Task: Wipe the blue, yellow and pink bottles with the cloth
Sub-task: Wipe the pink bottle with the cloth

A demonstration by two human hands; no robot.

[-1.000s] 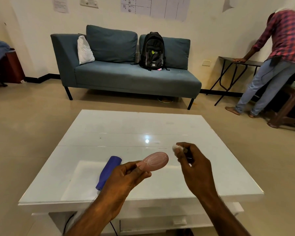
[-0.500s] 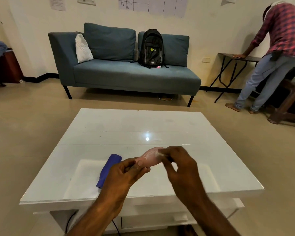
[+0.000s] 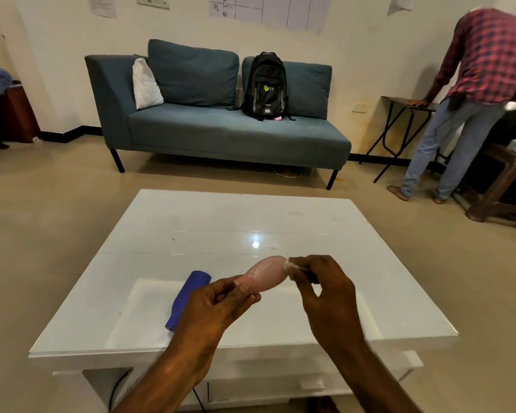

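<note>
My left hand (image 3: 221,302) grips the neck end of a pink bottle (image 3: 265,274), held on its side above the white table (image 3: 251,222). Pinched in the fingers of my right hand (image 3: 325,290) is a small whitish cloth (image 3: 289,265), which touches the bottle's far rounded end. A blue bottle (image 3: 186,299) lies flat on the table to the left, partly behind my left hand. No yellow bottle is in view.
Beyond the table stands a blue-grey sofa (image 3: 221,132) with a black backpack (image 3: 265,84) and a white cushion. At the right a person in a checked shirt (image 3: 474,84) leans on a small dark table, with wooden furniture beside.
My right hand came in from the right with the cloth and pressed it onto the pink bottle's rounded end. The left hand kept the bottle in about the same place.
</note>
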